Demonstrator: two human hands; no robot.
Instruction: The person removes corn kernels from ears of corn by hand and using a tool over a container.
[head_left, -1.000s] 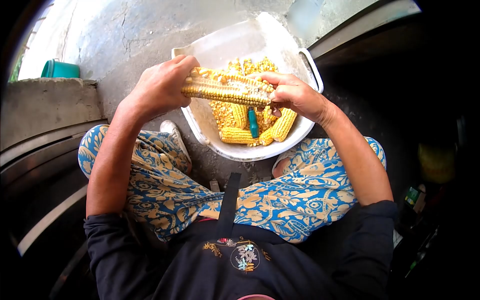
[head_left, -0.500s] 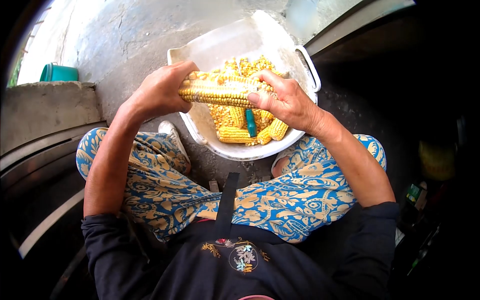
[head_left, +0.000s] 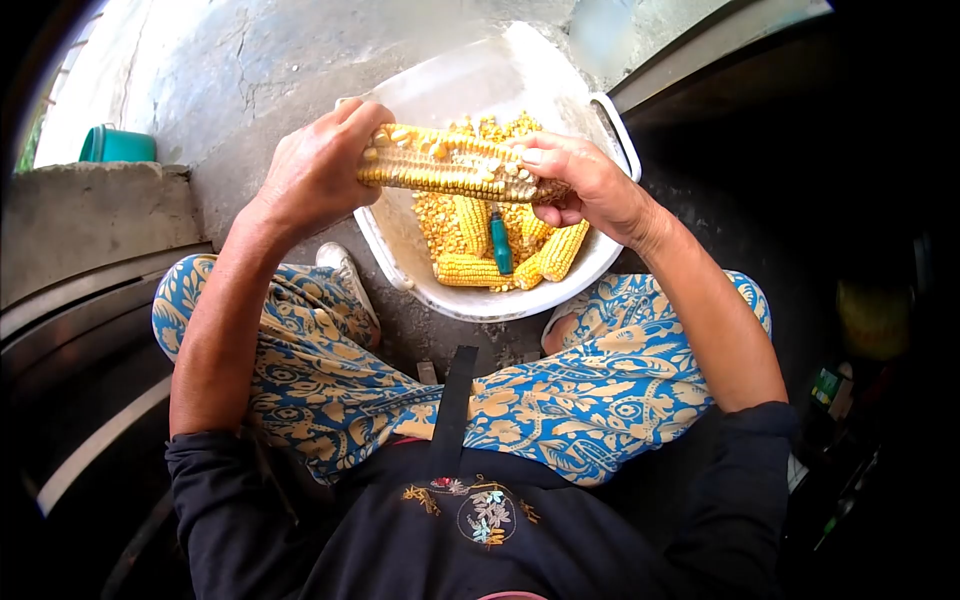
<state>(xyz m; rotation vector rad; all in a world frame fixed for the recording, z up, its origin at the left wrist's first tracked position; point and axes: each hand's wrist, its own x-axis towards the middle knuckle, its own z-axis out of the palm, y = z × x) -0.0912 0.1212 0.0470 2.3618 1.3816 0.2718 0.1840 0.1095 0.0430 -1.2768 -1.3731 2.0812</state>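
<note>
An ear of corn (head_left: 430, 165) stretches between my hands above a white plastic basin (head_left: 385, 262). My left hand (head_left: 325, 165) is wrapped round its left end. On the right end, my right hand (head_left: 590, 185) grips with the thumb on top and fingers curled beneath. Strips of the ear are stripped to pale cob, while rows of yellow kernels stay along its lower side. Loose kernels (head_left: 437, 222) and several whole ears (head_left: 472, 270) lie in the basin below. Among them is a tool with a green handle (head_left: 500, 243); its far end is hard to make out.
The basin stands on a concrete floor (head_left: 290, 60) just beyond my feet, its handle (head_left: 618, 135) at the right. A teal bucket (head_left: 125, 145) sits behind a low concrete ledge (head_left: 100, 215) on the left. Dim clutter (head_left: 830, 385) lies in shadow at the right.
The ear has tilted and turned a little, baring more pale cob. My right hand has shifted right toward its end, uncovering more of the ear. My left hand has risen slightly.
</note>
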